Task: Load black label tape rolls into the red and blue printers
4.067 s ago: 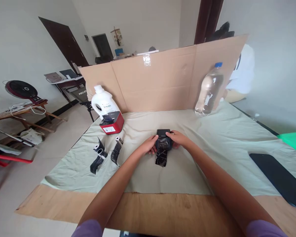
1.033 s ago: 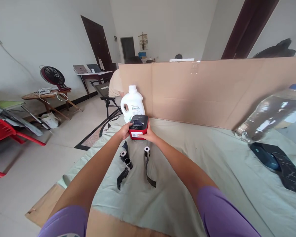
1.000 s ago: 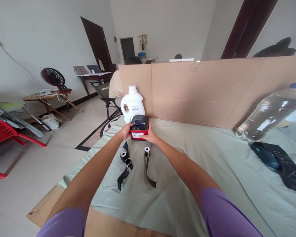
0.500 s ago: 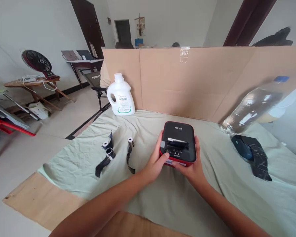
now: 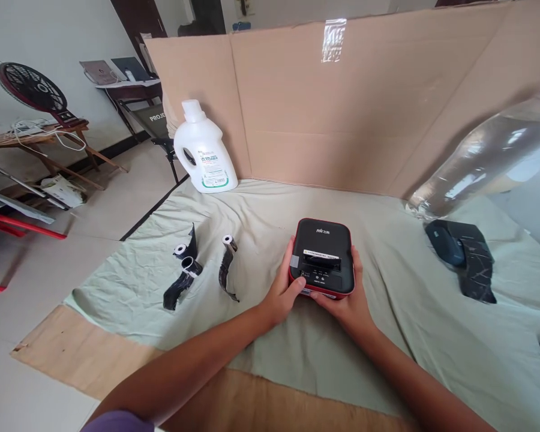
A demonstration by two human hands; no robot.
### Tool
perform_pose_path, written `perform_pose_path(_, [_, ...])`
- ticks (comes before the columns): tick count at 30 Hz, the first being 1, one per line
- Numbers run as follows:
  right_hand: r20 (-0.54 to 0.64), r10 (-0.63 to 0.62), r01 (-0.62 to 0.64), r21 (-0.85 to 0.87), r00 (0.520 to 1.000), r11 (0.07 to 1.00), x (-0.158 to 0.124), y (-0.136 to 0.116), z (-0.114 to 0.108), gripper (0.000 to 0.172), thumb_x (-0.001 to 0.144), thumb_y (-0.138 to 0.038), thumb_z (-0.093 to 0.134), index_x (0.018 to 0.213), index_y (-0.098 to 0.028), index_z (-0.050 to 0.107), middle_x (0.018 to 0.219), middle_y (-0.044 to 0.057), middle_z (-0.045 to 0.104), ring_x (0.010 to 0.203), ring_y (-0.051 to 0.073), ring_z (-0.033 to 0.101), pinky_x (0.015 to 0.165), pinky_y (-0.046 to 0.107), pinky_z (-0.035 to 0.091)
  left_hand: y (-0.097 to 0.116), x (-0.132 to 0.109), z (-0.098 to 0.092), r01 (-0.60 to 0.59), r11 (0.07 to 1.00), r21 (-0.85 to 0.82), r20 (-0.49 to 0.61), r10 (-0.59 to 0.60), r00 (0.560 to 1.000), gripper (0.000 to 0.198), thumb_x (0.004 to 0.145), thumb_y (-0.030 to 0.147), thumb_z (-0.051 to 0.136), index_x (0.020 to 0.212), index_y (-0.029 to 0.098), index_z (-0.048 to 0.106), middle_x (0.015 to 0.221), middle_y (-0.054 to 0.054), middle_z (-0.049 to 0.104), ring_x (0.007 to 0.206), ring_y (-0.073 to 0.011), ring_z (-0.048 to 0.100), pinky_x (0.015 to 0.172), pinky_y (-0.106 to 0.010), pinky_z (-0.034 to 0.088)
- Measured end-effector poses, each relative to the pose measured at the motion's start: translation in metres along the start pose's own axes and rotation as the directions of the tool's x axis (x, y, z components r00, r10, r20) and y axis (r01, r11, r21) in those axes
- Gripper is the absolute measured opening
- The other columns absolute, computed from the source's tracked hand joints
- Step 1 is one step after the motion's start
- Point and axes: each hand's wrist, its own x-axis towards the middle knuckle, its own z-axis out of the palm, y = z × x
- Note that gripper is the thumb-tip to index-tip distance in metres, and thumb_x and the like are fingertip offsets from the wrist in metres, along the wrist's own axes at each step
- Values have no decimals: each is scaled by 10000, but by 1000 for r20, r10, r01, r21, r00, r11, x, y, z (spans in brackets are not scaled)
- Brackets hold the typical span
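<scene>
Green cloth (image 5: 265,240) underlies your left hand (image 5: 280,300) and right hand (image 5: 353,309), fingers (image 5: 297,287) clamped around the red-and-black printer (image 5: 324,241), brought from the laundry-liquid bottle (image 5: 209,157) beyond them: probably handier.

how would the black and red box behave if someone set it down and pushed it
The black and red box is probably stiff: its casing looks like hard plastic. It seems unlikely to roll, being squarish with a flat top. On the wrinkled cloth, it might drag up folds.
</scene>
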Motion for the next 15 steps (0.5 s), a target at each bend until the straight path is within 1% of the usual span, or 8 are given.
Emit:
perform_pose_path(3, [-21, 29, -30, -14, 999, 999, -2, -1, -1, 1225, 604, -446, 880, 1563, -373, 121, 1565, 105, 284, 1389, 376, 398, 1139, 645, 331, -1, 0, -1, -7, 1000, 11, 17, 7, 1000, 738, 987, 448, 464, 1596, 287, 80, 1675, 1, 77, 1547, -213, 71, 1282, -361, 111])
perform_pose_path(5, [-7, 51, -51, -12, 999, 999, -2, -1, -2, 1220, 605, -459, 875, 1557, -392, 115, 1559, 92, 306, 1388, 369, 410, 1137, 633, 346, -2, -1, 0, -17, 1000, 11, 8, 17, 1000, 720, 988, 434, 464, 1592, 288, 100, 1675, -14, 96, 1545, -219, 99, 1280, -370, 125])
perform_pose_path(7, [7, 82, -82, -17, 997, 996, -2, 0, -3, 1222, 601, -476, 871, 1548, -425, 100, 1543, 70, 343, 1380, 374, 426, 1127, 645, 357, -3, -3, 0, -36, 999, 9, -28, 37, 999, 690, 978, 415, 492, 1575, 283, 170, 1669, -37, 142, 1539, -231, 141, 1271, -395, 165])
perform_pose_path(8, [9, 93, -93, -18, 996, 996, -2, 0, -3, 1229, 589, -486, 874, 1541, -447, 98, 1530, 57, 365, 1375, 384, 433, 1118, 662, 359, -4, -4, 0, -47, 999, 10, -52, 48, 997, 663, 966, 406, 517, 1550, 277, 229, 1661, -54, 176, 1530, -242, 179, 1261, -411, 199])
perform_pose_path(11, [0, 92, -92, -5, 996, 996, -2, 4, -3, 1243, 542, -508, 891, 1517, -509, 121, 1500, 13, 407, 1370, 415, 430, 1102, 708, 352, -8, -6, -2, -46, 999, 28, -115, 49, 992, 509, 920, 401, 594, 1376, 256, 421, 1626, -101, 265, 1465, -276, 338, 1191, -446, 334])
perform_pose_path(13, [1, 88, -88, 6, 996, 996, -2, 6, -3, 1237, 532, -504, 896, 1506, -536, 133, 1500, -11, 404, 1381, 418, 414, 1114, 709, 341, -11, -8, -3, -19, 998, 53, -134, 26, 991, 409, 902, 413, 614, 1254, 251, 481, 1613, -111, 290, 1414, -286, 415, 1140, -452, 389])
perform_pose_path(15, [0, 88, -88, 7, 996, 996, -2, 8, -2, 1226, 541, -491, 895, 1503, -542, 136, 1511, -20, 386, 1392, 411, 401, 1128, 701, 333, -12, -8, -4, -2, 997, 80, -142, 13, 990, 367, 898, 425, 614, 1201, 254, 498, 1606, -107, 304, 1387, -288, 447, 1114, -455, 408])
